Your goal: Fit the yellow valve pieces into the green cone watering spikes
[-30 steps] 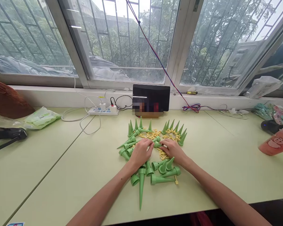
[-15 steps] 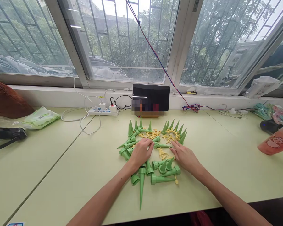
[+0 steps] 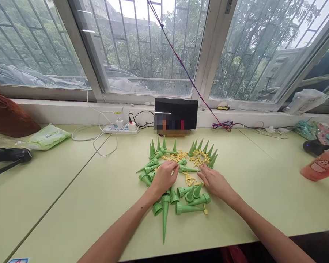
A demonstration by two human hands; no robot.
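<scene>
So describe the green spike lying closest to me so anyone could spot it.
On the pale table, find the green spikes around the left hand. Just right of that forearm lies the nearest spike, wide cap away from you; unlike its neighbours, its slender tip points toward the table's near edge.

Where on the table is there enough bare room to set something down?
Two wide patches of the table are free: on the right, between the right hand and the cup; on the left, between the pack and the left forearm. The middle, around the left hand and across to the right one, is crowded with green cones and yellow pieces.
</scene>
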